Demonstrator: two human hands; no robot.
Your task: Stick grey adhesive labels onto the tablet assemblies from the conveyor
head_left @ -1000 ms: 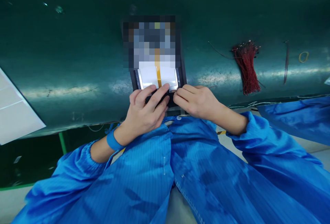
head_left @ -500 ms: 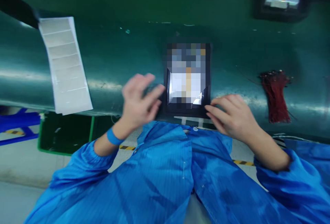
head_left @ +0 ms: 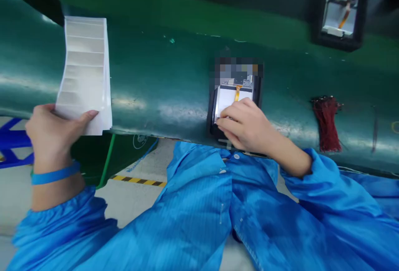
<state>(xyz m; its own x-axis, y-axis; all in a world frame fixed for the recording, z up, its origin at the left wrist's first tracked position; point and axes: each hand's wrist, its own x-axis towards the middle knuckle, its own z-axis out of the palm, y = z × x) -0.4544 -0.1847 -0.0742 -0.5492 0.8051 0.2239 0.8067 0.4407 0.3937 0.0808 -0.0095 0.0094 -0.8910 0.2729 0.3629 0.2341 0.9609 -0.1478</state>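
Note:
A black tray holding a white panel with an orange flex strip (head_left: 233,96) lies on the green conveyor belt (head_left: 174,80) in front of me. My right hand (head_left: 246,123) rests on the tray's near end, its fingers curled and pressing on the panel. Far to the left, my left hand (head_left: 51,131) grips the bottom edge of a white sheet of labels (head_left: 84,71) that lies on the belt; thumb on top, fingers under it. Both arms are in blue sleeves, and the left wrist wears a blue band.
A second black tray with a panel (head_left: 340,15) sits at the far right of the belt. A bundle of red wires (head_left: 326,123) lies right of my right hand. Below the belt's near edge are a green frame and floor with yellow-black tape (head_left: 139,179).
My left hand has left the tray, swung far left and taken hold of the label sheet. My right hand has moved onto the tray's near end. The view has turned left.

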